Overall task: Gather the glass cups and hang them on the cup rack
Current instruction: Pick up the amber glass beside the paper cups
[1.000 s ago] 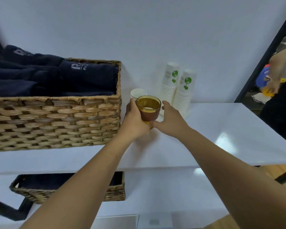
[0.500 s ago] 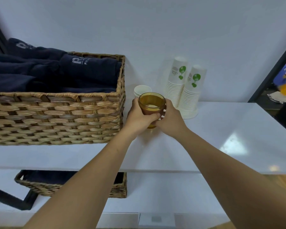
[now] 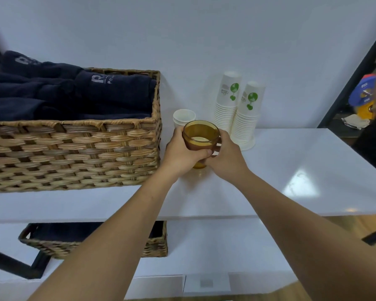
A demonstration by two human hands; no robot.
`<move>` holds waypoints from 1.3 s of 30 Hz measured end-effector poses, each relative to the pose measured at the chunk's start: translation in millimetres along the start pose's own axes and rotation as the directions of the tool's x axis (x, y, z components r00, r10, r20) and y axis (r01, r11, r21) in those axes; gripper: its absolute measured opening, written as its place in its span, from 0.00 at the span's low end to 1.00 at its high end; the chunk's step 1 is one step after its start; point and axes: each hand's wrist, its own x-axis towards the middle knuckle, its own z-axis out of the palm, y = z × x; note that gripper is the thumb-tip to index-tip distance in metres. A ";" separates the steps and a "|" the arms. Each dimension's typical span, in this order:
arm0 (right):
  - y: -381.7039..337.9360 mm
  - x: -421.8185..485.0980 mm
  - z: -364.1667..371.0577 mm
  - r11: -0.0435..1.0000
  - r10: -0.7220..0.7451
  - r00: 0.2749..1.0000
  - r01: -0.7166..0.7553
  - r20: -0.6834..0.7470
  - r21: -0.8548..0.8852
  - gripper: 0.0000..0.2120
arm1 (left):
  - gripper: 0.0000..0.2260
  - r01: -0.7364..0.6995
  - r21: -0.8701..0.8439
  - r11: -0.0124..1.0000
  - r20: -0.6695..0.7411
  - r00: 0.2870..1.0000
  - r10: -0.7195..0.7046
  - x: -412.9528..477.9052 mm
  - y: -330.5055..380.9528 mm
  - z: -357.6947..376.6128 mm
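Glass cup (image 3: 201,135): amber, see-through, thick-walled, mouth up. Held between both hands near the back edge of the white desk (image 3: 291,161), just right of the wicker basket (image 3: 74,148). A second amber base glimpsed under the hands at the desk surface; possibly another cup nested below, cannot tell for sure. Handle possibly on the right side, mostly hidden by the hand.

Left hand (image 3: 180,152): wrapped round the left wall of the cup, thumb across the front, fingers (image 3: 177,132) curled behind, closed on the glass.
Right hand (image 3: 226,155): closed against the right wall and lower part of the cup, fingertips hidden behind it.

Handling, by judgement: rigid, smooth, likely slippery; moderately heavy for its size; breakable if knocked on the desk or another cup. Best taken round the body with a full wrap, or by the handle if one is there; rim best left untouched.

Nearby: small white cup (image 3: 183,117) just behind; two stacks of paper cups (image 3: 237,109) at the back edge, to the right. Dark folded towels (image 3: 74,94) in the basket. Second basket (image 3: 96,242) on the lower shelf. Cup rack not in view.
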 end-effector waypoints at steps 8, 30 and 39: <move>-8.8 -43.0 -20.4 0.997 -0.081 0.996 0.082 0.035 -0.004 0.38 | 0.42 -0.035 0.001 0.999 -0.058 0.998 0.035 -63.5 22.8 3.8; -116.5 -222.7 48.1 0.927 -0.370 0.857 0.314 0.359 0.206 0.40 | 0.36 0.150 0.145 0.978 -0.523 0.851 -0.053 -318.9 48.3 -97.7; -202.1 -307.1 152.5 0.896 -0.441 0.757 0.337 0.483 0.290 0.39 | 0.39 0.204 0.132 0.970 -0.660 0.749 -0.068 -426.7 31.9 -213.6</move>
